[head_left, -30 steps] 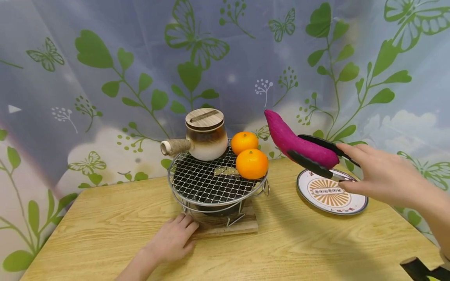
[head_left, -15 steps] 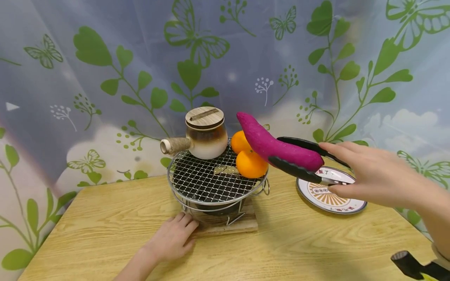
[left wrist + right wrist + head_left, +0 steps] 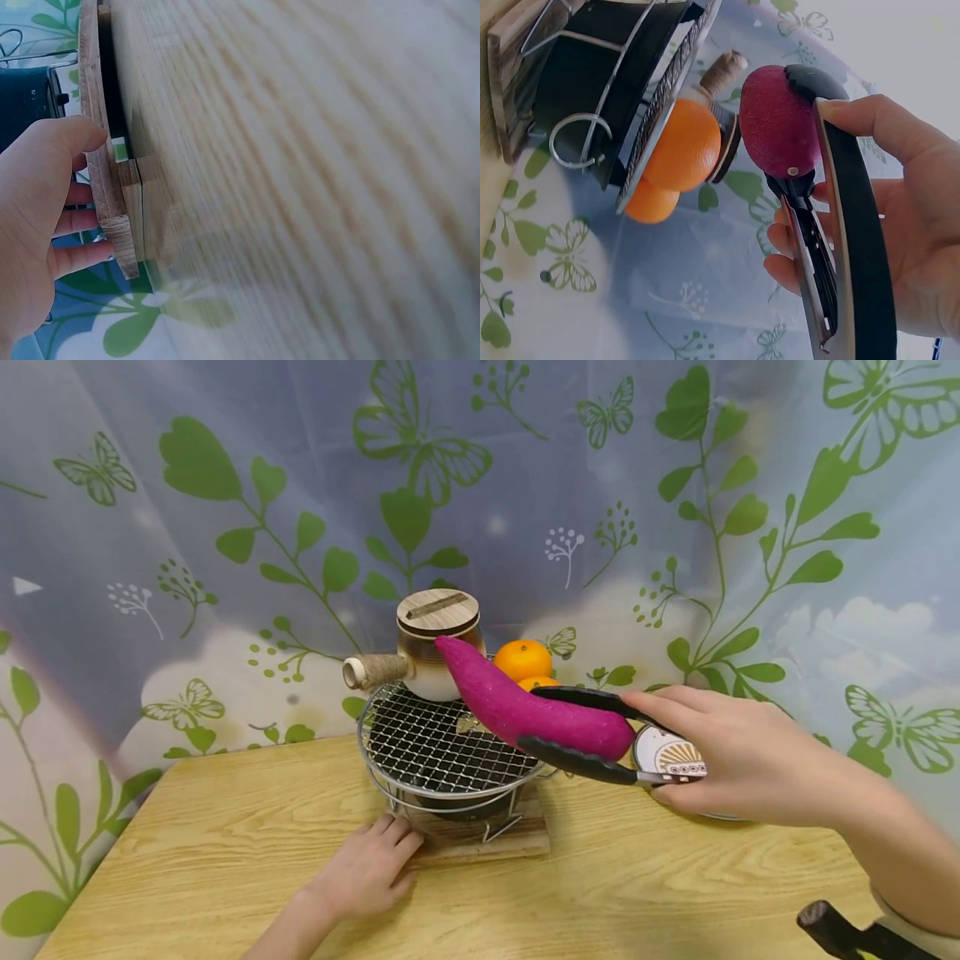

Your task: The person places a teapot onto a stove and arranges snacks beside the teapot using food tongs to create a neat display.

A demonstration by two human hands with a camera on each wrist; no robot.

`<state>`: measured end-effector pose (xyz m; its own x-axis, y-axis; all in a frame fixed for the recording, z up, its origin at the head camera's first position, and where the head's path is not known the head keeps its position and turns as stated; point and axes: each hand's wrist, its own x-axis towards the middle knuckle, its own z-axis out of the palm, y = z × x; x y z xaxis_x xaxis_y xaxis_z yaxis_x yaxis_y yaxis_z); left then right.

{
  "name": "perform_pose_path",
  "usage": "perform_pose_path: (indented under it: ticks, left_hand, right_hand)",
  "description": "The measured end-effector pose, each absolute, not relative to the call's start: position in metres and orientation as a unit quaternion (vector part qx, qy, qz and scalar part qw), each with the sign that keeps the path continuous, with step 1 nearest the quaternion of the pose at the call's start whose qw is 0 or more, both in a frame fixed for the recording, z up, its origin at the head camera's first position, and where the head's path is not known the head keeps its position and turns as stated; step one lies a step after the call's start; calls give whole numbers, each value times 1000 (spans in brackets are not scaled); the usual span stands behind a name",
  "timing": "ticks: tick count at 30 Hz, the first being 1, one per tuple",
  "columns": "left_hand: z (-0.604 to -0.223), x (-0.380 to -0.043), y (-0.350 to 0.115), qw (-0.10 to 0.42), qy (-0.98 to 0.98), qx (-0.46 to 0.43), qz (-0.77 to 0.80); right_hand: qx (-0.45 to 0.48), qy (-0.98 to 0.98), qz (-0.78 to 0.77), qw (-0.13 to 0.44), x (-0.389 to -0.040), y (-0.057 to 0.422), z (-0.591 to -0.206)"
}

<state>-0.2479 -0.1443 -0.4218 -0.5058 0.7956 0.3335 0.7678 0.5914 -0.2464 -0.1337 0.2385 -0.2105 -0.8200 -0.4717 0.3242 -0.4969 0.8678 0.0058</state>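
Note:
My right hand [image 3: 750, 760] grips black-and-steel tongs [image 3: 581, 764], thumb on one arm and fingers on the other. The tongs pinch a purple sweet potato [image 3: 517, 702] near its thick end. In the head view it overlaps the round wire grill [image 3: 420, 760], the pot and the front orange. The right wrist view shows the sweet potato [image 3: 772, 124] end-on, apart from the oranges. My left hand [image 3: 371, 868] holds the front left corner of the wooden board [image 3: 513, 842] under the stove. The left wrist view shows thumb and fingers on the board's edge [image 3: 105, 180].
A lidded pot [image 3: 420, 664] with a wrapped side handle stands at the grill's back. Two oranges [image 3: 522, 658] sit on its right side, the front one mostly hidden. A patterned plate [image 3: 648, 743] lies right, partly behind my right hand. A dark branch-like piece [image 3: 825, 922] shows lower right.
My right hand has carried the sweet potato in the tongs leftward and slightly down, from above the plate to over the grill. The left hand has stayed on the board.

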Motion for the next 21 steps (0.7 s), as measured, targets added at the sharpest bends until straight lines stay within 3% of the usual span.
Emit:
perform_pose_path:
  ticks: [21]
  left_hand:
    - [-422, -248, -144, 205, -867, -453, 32]
  right_hand:
    - [329, -937, 41, 110, -155, 206, -221]
